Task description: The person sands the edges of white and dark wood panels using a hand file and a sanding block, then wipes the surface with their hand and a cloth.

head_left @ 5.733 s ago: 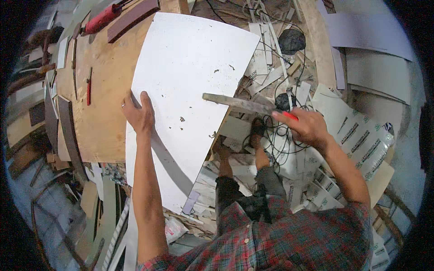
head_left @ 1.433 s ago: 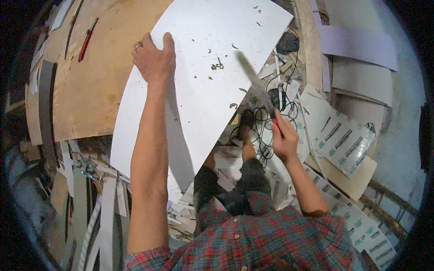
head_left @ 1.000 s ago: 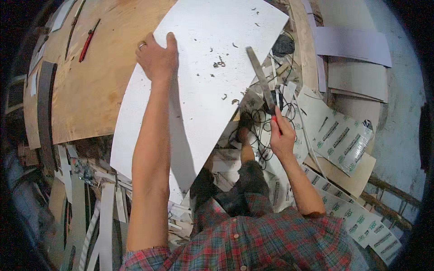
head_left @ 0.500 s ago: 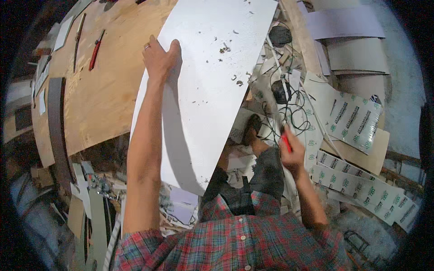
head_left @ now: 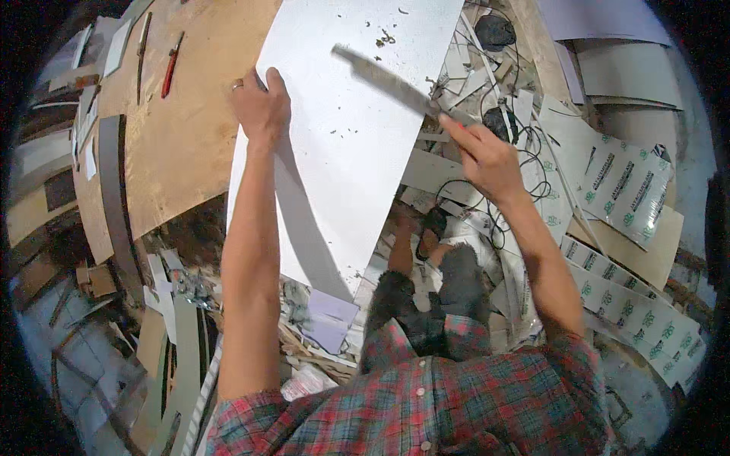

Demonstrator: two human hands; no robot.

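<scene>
A long white board (head_left: pixel 334 190) lies slantwise in front of me, its near end towards my legs. My left hand (head_left: pixel 262 110) grips its left edge, thumb on top and fingers at the side. In my right hand (head_left: pixel 494 161) is a long flat file (head_left: pixel 388 80) with a red handle, its grey blade blurred by motion. The blade reaches over the board's right edge; whether it touches cannot be made out. Small dark shavings (head_left: pixel 386 36) are scattered on the white surface.
Left of the board spreads a plywood tabletop (head_left: pixel 205 144) bearing a red-handled tool (head_left: pixel 171 64) and a dark thin rod (head_left: pixel 142 57). Offcuts and black cable (head_left: pixel 532 182) litter the floor to the right, beside printed sheets (head_left: pixel 623 186). A dark strip (head_left: pixel 114 190) lies along the table's left side.
My right hand has moved up and to the left, bringing the file from beside the board to over its right edge. My left hand keeps its hold on the left edge.
</scene>
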